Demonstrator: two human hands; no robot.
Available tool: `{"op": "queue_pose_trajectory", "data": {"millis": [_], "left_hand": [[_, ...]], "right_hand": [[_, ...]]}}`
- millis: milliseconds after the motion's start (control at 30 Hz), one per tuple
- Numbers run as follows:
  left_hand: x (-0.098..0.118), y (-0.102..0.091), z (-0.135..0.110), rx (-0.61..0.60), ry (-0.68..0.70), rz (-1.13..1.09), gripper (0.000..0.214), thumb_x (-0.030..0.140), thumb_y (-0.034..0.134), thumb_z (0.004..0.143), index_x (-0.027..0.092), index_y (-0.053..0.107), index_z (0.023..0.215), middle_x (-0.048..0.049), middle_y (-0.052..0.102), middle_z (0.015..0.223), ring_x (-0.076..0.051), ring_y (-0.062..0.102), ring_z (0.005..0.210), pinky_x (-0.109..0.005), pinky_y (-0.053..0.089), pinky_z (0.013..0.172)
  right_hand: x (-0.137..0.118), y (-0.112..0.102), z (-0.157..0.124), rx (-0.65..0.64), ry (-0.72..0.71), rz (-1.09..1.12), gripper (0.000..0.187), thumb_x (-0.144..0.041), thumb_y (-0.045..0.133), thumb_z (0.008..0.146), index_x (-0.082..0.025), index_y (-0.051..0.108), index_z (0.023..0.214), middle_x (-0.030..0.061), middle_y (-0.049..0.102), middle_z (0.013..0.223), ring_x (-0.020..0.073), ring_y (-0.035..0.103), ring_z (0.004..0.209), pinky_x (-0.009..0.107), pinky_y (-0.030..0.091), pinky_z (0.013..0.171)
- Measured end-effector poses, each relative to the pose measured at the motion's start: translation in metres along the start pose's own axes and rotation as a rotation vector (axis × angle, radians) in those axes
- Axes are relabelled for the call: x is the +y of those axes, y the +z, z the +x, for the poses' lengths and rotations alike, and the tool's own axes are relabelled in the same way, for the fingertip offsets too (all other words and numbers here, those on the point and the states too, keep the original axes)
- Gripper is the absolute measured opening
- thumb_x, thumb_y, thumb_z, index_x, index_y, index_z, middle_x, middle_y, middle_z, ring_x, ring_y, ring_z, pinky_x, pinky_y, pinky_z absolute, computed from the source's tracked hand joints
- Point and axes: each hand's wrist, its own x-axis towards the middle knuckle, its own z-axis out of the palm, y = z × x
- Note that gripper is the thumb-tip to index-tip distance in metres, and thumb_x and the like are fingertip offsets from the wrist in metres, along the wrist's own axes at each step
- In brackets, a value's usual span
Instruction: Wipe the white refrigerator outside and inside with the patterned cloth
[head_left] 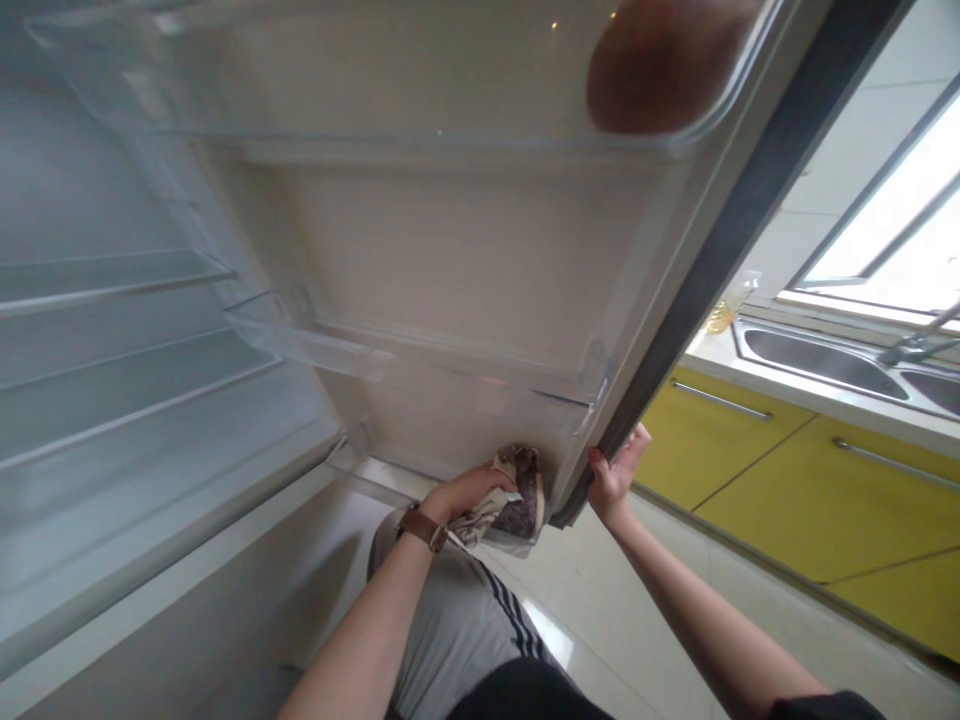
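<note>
I look into an open fridge. My left hand [469, 492], with a brown watch on its wrist, is closed on a brown and white patterned cloth [516, 492] pressed into the lowest clear bin [375, 478] of the fridge door [480, 270]. My right hand [616, 470] grips the lower outer edge of the door by its dark gasket [739, 220].
Clear door bins sit higher up; the top one holds a reddish-brown rounded item [664, 62]. Glass shelves [112, 290] run inside the fridge at left. At right are yellow cabinets [810, 490], a steel sink [825, 362], an oil bottle [729, 306] and a window.
</note>
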Motion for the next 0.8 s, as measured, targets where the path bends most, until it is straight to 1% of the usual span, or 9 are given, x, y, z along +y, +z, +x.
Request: {"op": "queue_pose_trajectory", "data": {"millis": [67, 167, 300, 467, 567, 633, 700, 733, 800], "left_hand": [[0.002, 0.004, 0.000, -0.010, 0.068, 0.086, 0.023, 0.023, 0.063, 0.067, 0.016, 0.070, 0.087, -0.0024, 0.075, 0.089, -0.018, 0.067, 0.087, -0.025, 0.052, 0.082], [0.006, 0.008, -0.002, -0.006, 0.119, 0.248, 0.030, 0.023, 0.063, 0.068, 0.014, 0.074, 0.095, -0.0053, 0.077, 0.100, -0.021, 0.067, 0.099, -0.028, 0.050, 0.094], [0.012, 0.010, -0.006, 0.006, 0.143, 0.427, 0.032, 0.025, 0.063, 0.071, 0.012, 0.075, 0.098, -0.0079, 0.077, 0.105, -0.025, 0.066, 0.103, -0.031, 0.049, 0.096], [0.014, 0.011, -0.008, 0.023, 0.145, 0.432, 0.029, 0.022, 0.061, 0.074, 0.014, 0.073, 0.099, -0.0064, 0.076, 0.110, -0.023, 0.066, 0.110, -0.030, 0.050, 0.100], [0.017, 0.003, -0.011, 0.036, 0.131, 0.383, 0.031, 0.023, 0.062, 0.074, 0.014, 0.072, 0.102, -0.0064, 0.076, 0.113, -0.022, 0.066, 0.111, -0.028, 0.051, 0.097], [0.021, -0.008, -0.017, 0.085, 0.094, 0.306, 0.038, 0.027, 0.062, 0.075, 0.013, 0.071, 0.109, -0.0071, 0.076, 0.112, -0.022, 0.069, 0.103, -0.029, 0.054, 0.090], [0.026, -0.022, -0.025, 0.163, 0.084, 0.244, 0.043, 0.030, 0.062, 0.076, 0.013, 0.070, 0.115, -0.0072, 0.077, 0.110, -0.023, 0.071, 0.098, -0.029, 0.056, 0.084], [0.030, -0.029, -0.029, 0.220, 0.092, 0.238, 0.043, 0.031, 0.062, 0.076, 0.013, 0.069, 0.115, -0.0074, 0.077, 0.110, -0.023, 0.071, 0.098, -0.029, 0.056, 0.084], [0.037, -0.042, -0.038, 0.381, 0.088, 0.296, 0.043, 0.034, 0.061, 0.079, 0.012, 0.069, 0.115, -0.0094, 0.076, 0.111, -0.025, 0.071, 0.103, -0.031, 0.055, 0.087]], "right_hand": [[-0.001, 0.000, 0.001, 0.001, -0.007, 0.007, 0.073, -0.060, 0.068, 0.079, -0.023, 0.039, 0.134, 0.0050, 0.055, 0.110, 0.0235, 0.056, 0.098, 0.041, 0.044, 0.088], [-0.002, 0.000, 0.002, 0.004, -0.010, 0.003, 0.071, -0.059, 0.068, 0.078, -0.023, 0.040, 0.133, 0.0048, 0.055, 0.110, 0.0231, 0.055, 0.097, 0.040, 0.044, 0.088], [-0.001, 0.000, 0.001, 0.007, 0.009, -0.019, 0.073, -0.061, 0.066, 0.078, -0.023, 0.039, 0.134, 0.0052, 0.055, 0.110, 0.0239, 0.055, 0.098, 0.041, 0.045, 0.088], [-0.002, 0.000, 0.000, 0.000, 0.001, -0.001, 0.070, -0.057, 0.068, 0.079, -0.024, 0.041, 0.133, 0.0055, 0.055, 0.112, 0.0236, 0.056, 0.097, 0.041, 0.044, 0.087], [-0.002, 0.000, 0.001, 0.014, -0.010, -0.024, 0.070, -0.058, 0.068, 0.079, -0.023, 0.042, 0.133, 0.0066, 0.055, 0.116, 0.0253, 0.056, 0.103, 0.043, 0.045, 0.091], [-0.001, 0.000, 0.001, 0.021, -0.010, -0.034, 0.071, -0.060, 0.067, 0.078, -0.023, 0.043, 0.134, 0.0073, 0.054, 0.119, 0.0270, 0.056, 0.108, 0.045, 0.044, 0.095], [0.001, 0.000, 0.001, 0.015, 0.001, -0.026, 0.073, -0.062, 0.066, 0.078, -0.023, 0.042, 0.135, 0.0073, 0.054, 0.119, 0.0277, 0.056, 0.110, 0.046, 0.044, 0.096], [0.002, 0.000, 0.001, 0.011, 0.006, -0.019, 0.073, -0.062, 0.066, 0.078, -0.023, 0.041, 0.136, 0.0071, 0.054, 0.118, 0.0277, 0.056, 0.109, 0.046, 0.045, 0.096], [0.003, 0.000, 0.000, 0.006, 0.015, -0.016, 0.075, -0.063, 0.065, 0.079, -0.024, 0.040, 0.137, 0.0069, 0.054, 0.117, 0.0276, 0.057, 0.109, 0.047, 0.045, 0.096]]}}
